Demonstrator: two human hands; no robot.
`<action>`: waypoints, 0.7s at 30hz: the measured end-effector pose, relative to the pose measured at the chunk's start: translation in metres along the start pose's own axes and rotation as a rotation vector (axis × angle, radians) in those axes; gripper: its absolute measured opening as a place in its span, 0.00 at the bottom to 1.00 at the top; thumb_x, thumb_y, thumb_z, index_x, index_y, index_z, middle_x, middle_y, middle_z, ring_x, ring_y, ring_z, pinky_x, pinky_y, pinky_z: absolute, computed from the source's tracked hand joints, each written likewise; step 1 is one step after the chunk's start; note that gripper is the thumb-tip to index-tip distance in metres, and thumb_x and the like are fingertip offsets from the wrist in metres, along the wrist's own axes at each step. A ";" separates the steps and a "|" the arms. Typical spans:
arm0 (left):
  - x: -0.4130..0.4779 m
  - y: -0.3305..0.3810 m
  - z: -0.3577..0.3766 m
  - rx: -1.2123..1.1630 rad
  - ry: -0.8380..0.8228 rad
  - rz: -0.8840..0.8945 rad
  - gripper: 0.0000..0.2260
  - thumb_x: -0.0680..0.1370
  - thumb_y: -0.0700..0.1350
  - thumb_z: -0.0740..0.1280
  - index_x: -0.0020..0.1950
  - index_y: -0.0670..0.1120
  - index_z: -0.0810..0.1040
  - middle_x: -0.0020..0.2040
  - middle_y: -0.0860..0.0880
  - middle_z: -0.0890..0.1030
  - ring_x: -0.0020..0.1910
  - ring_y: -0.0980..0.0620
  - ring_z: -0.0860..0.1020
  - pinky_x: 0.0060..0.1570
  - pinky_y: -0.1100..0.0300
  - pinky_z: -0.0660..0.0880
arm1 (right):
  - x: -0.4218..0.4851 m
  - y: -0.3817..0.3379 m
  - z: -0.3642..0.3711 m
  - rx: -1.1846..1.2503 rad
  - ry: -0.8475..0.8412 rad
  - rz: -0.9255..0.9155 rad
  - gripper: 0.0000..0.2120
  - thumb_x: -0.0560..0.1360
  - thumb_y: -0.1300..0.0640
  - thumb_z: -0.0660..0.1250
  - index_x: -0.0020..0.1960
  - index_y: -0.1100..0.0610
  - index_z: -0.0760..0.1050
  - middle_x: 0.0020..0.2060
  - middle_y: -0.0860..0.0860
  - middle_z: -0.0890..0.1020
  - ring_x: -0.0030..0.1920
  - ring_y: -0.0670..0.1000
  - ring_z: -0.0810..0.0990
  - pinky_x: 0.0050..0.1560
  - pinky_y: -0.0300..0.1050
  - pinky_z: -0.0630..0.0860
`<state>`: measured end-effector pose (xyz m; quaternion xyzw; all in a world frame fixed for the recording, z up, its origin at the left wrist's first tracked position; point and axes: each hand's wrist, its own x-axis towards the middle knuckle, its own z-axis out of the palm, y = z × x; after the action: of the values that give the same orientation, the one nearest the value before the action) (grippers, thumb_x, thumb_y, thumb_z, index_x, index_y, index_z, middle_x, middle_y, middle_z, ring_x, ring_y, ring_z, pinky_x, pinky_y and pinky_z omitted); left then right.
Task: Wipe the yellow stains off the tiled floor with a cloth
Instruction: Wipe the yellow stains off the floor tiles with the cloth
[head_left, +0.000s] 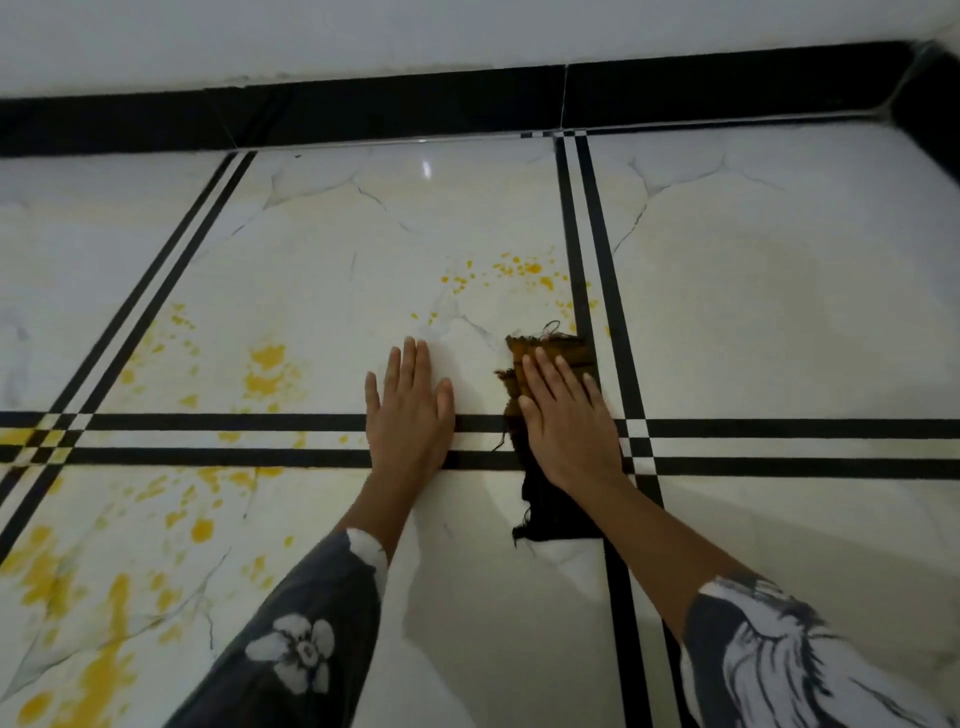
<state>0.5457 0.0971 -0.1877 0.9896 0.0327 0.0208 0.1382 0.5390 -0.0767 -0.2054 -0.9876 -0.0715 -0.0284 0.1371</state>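
My right hand (566, 415) lies flat, fingers together, pressing a dark frayed cloth (558, 509) onto the white marble-look floor tile (322, 270). The cloth's far end is stained yellow-brown and pokes out beyond my fingertips. My left hand (410, 410) rests flat and empty on the tile just left of the cloth, fingers slightly spread. Small yellow spots (519, 270) lie on the tile beyond the cloth. Bigger yellow stains (267, 371) sit to the left, and wide smears (104, 613) cover the near-left tile.
Black double stripes (779, 441) cross the floor and meet beside the cloth. A black skirting band (363, 114) runs along the white wall at the far edge and turns at the right corner. Patterned dark sleeves cover both forearms.
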 end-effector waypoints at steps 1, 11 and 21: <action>0.023 -0.001 0.000 0.001 -0.012 -0.014 0.25 0.82 0.53 0.43 0.77 0.45 0.45 0.78 0.49 0.46 0.76 0.52 0.44 0.73 0.51 0.40 | 0.003 0.002 0.002 0.001 -0.021 -0.052 0.31 0.74 0.42 0.30 0.75 0.49 0.46 0.75 0.45 0.50 0.75 0.46 0.47 0.72 0.45 0.40; 0.095 -0.001 0.021 0.066 0.033 -0.142 0.27 0.81 0.52 0.43 0.77 0.43 0.46 0.78 0.47 0.49 0.76 0.50 0.48 0.73 0.48 0.45 | 0.091 -0.006 0.011 0.000 -0.011 -0.083 0.27 0.78 0.45 0.36 0.75 0.51 0.49 0.75 0.47 0.52 0.75 0.47 0.50 0.73 0.46 0.41; 0.097 -0.003 0.021 0.039 0.027 -0.142 0.29 0.78 0.55 0.39 0.77 0.45 0.43 0.78 0.49 0.46 0.76 0.52 0.45 0.73 0.51 0.41 | 0.195 -0.012 0.013 -0.033 -0.121 -0.230 0.24 0.81 0.47 0.42 0.76 0.50 0.47 0.76 0.45 0.51 0.75 0.45 0.48 0.73 0.45 0.43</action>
<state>0.6434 0.1011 -0.2050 0.9870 0.1053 0.0236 0.1195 0.7306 -0.0353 -0.2002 -0.9749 -0.1920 0.0143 0.1120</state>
